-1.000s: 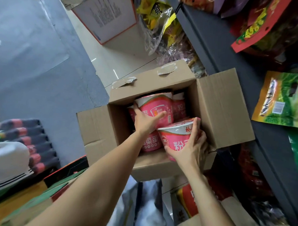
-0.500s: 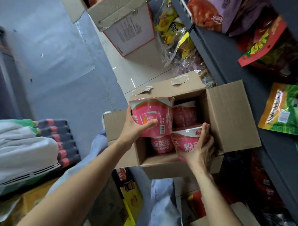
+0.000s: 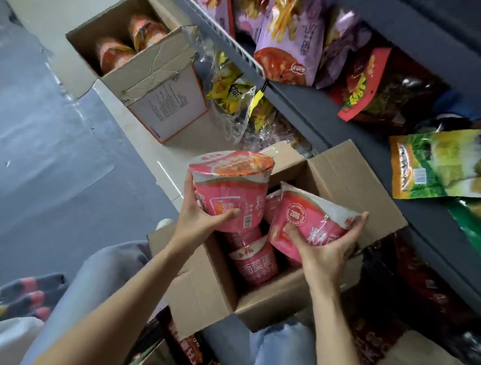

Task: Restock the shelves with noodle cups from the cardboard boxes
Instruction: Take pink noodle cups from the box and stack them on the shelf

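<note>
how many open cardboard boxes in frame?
2. The near box lies under both hands and holds pink noodle cups; the far box stands on the floor up the aisle, holding orange cups. A cardboard corner at bottom right may be another.

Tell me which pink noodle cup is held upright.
The cup in the left hand, pink noodle cup: its lid faces up. The right hand's cup is tipped sideways.

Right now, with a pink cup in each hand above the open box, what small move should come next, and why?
Probably carry both cups right toward the shelf. The left hand grips an upright noodle cup and the right hand a tilted noodle cup, both clear of the cardboard box, where more cups remain.
</note>
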